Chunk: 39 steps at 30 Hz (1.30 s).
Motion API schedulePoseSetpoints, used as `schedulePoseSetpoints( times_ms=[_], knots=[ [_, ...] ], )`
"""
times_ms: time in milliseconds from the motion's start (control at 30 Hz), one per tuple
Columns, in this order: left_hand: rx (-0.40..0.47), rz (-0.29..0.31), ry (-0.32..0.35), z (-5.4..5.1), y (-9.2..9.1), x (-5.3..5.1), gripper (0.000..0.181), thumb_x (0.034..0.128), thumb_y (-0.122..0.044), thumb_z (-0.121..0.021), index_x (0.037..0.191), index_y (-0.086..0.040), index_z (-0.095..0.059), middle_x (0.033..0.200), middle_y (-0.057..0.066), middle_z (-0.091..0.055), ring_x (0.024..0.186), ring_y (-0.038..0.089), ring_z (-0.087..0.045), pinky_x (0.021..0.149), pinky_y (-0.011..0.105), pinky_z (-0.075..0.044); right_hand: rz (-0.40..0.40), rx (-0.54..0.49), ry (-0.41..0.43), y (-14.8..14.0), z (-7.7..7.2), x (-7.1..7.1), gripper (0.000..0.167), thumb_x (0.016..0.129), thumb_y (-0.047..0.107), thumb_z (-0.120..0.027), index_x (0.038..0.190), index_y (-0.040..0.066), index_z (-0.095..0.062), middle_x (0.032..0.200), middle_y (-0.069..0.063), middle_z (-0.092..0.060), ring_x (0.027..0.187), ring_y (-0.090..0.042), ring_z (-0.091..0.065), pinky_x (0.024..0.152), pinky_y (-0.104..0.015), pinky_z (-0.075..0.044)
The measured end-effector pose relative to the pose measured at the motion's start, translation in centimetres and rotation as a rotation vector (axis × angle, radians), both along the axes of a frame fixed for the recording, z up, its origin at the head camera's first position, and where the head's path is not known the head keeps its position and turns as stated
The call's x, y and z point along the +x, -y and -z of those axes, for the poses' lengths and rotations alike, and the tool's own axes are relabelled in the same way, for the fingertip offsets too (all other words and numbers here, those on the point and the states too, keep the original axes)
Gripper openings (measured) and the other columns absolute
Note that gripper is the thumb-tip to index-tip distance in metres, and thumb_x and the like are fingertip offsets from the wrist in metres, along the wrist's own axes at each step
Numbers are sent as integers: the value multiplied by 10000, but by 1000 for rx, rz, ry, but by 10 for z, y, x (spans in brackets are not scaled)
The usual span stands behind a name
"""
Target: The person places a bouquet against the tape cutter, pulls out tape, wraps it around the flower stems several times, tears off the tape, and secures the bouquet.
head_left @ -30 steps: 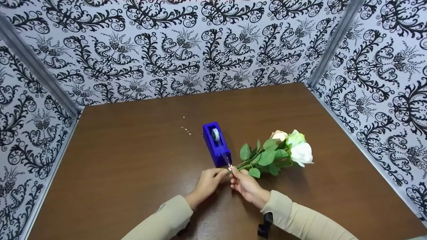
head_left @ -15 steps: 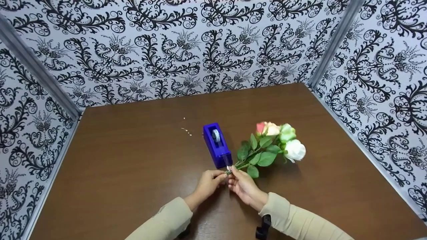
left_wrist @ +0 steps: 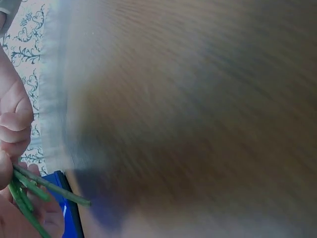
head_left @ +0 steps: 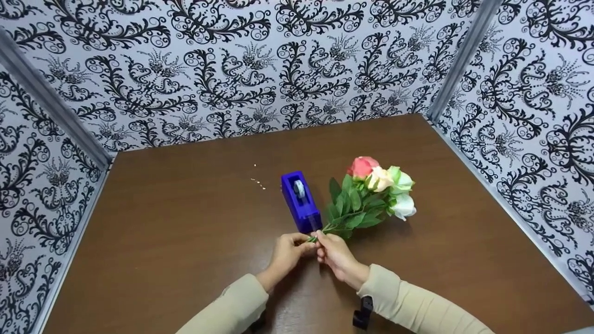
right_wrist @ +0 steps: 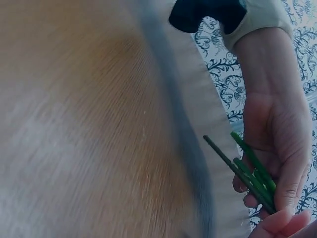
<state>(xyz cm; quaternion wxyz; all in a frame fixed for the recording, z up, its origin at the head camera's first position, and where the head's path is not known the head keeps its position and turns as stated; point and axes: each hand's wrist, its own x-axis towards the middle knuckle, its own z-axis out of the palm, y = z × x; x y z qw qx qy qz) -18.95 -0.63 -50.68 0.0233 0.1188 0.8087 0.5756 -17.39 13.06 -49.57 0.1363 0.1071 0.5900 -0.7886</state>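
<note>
Several artificial roses (head_left: 380, 178), red, peach, pale green and white, lean right with their leafy stems gathered low. The left hand (head_left: 287, 253) pinches the lower stems, and the right hand (head_left: 341, 257) pinches them just beside it, thumb and finger together. Directly behind the hands stands a blue tape dispenser (head_left: 297, 204) holding a tape roll (head_left: 299, 189); a clear strip seems to run from its front edge to the stems. Cut green stem ends (left_wrist: 54, 187) fan out in the left wrist view. In the right wrist view the stem ends (right_wrist: 247, 178) stick out past the fingers.
Small pale bits (head_left: 258, 183) lie on the brown table (head_left: 195, 195) left of the dispenser. Patterned white and black walls (head_left: 260, 69) enclose its back and sides. Black wrist gear (head_left: 363, 313) hangs below the right sleeve.
The flower heads have swung left and away from the person, and the red rose has come into view. Both hands have shifted slightly left, still pinching the stems. The dispenser stays in place.
</note>
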Motion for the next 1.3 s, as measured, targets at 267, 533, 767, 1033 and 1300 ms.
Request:
schedulePoseSetpoints(
  times_ms=[267,533,767,1033,1300],
  knots=[
    [-66,140,215,-5,2,-3,287,939,-260,-511,968,3,-622,734,133,-642,470,144,-561,404,275,-459,4,44,20,0,3,-3,216,990,133,-355,942,-16,-504,669,25,-446,513,-26,-373,495,-168,-334],
    [-60,213,96,-2,7,-5,212,916,-90,-527,846,81,-630,587,119,-561,432,58,-423,416,177,-376,-27,-12,4,0,2,-2,276,984,158,-386,1122,-68,-465,690,57,-489,528,-12,-407,502,-156,-356],
    [21,157,96,-1,9,-5,166,848,-39,-611,943,86,-667,675,190,-616,497,78,-449,465,183,-385,35,-9,33,1,1,-5,229,966,272,-452,878,61,-461,667,40,-509,496,-34,-422,476,-170,-374],
    [8,42,42,0,7,-2,231,737,12,-708,952,89,-672,723,133,-635,551,42,-458,503,165,-400,117,12,59,3,3,-13,204,954,223,-485,830,73,-427,650,34,-460,496,-37,-392,492,-176,-369],
    [-67,41,60,-1,8,-4,262,910,-164,-558,862,69,-666,682,181,-630,516,72,-475,485,208,-412,90,-109,73,2,4,-16,128,977,157,-420,899,60,-389,678,11,-457,550,-58,-387,518,-183,-360]
  ],
)
